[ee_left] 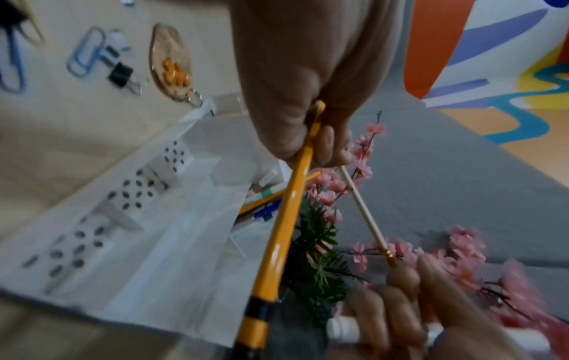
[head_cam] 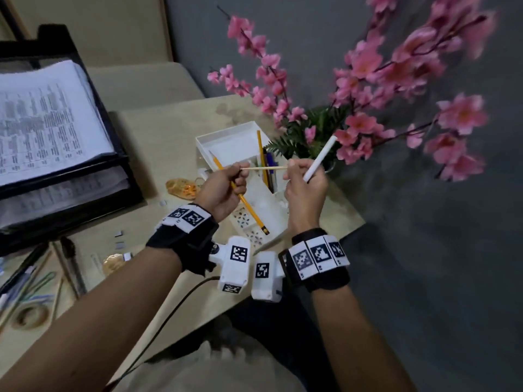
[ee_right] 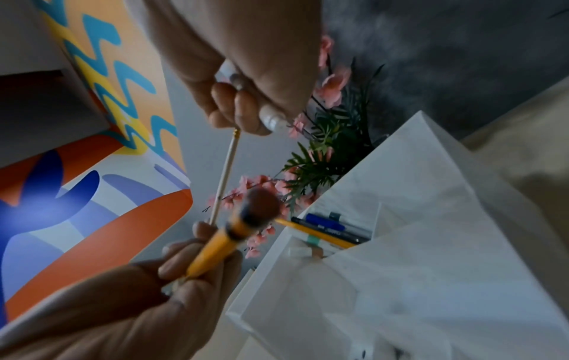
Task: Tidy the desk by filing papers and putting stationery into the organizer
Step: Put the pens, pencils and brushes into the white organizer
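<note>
A thin pale wooden stick (head_cam: 266, 168) is pinched at both ends above the white plastic organizer (head_cam: 226, 142), by the left hand (head_cam: 223, 190), also curled round a yellow pencil (head_cam: 249, 209), and the right hand (head_cam: 305, 185), also gripping a white marker (head_cam: 321, 158). With each hand doubly loaded, either item could be dropped at 6 o'clock onto the desk. The stick's tip is hidden by fingers

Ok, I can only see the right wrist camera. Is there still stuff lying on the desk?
Observer: Yes, the left wrist view shows a black binder clip and a blue paperclip on the desk.
Operator: Anything else I can't see?
Observer: The head view shows printed papers in a black tray, left of the white organizer.
</note>
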`<state>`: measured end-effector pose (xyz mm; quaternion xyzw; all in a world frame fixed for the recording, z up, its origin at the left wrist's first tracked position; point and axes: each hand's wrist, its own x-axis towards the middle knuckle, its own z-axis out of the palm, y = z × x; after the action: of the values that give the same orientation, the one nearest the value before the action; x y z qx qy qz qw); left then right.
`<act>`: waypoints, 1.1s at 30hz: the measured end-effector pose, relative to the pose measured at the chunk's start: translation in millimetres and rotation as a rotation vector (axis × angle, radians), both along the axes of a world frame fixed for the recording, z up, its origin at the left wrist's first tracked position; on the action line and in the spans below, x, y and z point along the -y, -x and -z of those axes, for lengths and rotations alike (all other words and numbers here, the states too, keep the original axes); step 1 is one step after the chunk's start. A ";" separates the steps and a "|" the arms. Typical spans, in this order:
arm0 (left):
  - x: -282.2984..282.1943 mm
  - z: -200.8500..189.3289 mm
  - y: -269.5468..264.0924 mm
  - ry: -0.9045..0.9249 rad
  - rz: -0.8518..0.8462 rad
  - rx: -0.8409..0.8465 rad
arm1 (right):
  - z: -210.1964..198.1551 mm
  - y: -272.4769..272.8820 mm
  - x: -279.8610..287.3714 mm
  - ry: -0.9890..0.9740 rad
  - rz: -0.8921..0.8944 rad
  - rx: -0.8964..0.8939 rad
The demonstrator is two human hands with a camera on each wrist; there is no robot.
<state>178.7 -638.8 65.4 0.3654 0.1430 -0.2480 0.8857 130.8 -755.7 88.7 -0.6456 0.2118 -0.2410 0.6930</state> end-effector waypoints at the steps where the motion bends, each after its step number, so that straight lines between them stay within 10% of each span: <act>1: 5.9 0.7 -1.1 0.027 -0.012 -0.008 | -1.4 -1.3 7.6 0.012 0.035 0.008; 8: 32.9 8.2 -7.9 -0.067 0.075 0.089 | -6.8 -5.8 38.3 0.039 -0.145 0.042; 15: 44.0 14.6 -28.6 -0.998 -0.051 0.331 | -11.3 -11.4 76.9 0.627 0.073 -0.014; 21: 65.0 -0.2 -50.8 -1.177 -0.109 0.531 | 21.1 -11.3 88.3 0.800 -0.220 -0.503; 29: 63.2 2.1 -59.6 -1.234 -0.158 0.627 | -14.3 -61.3 65.8 0.491 -0.248 -0.154; 33: 60.8 11.0 -53.9 -1.239 -0.103 0.697 | -4.5 -91.0 48.6 0.666 -0.369 -0.238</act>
<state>232.5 -699.5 54.4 0.8525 -0.0168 0.0524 0.5199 221.7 -804.3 93.3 -0.8857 0.0814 -0.0914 0.4479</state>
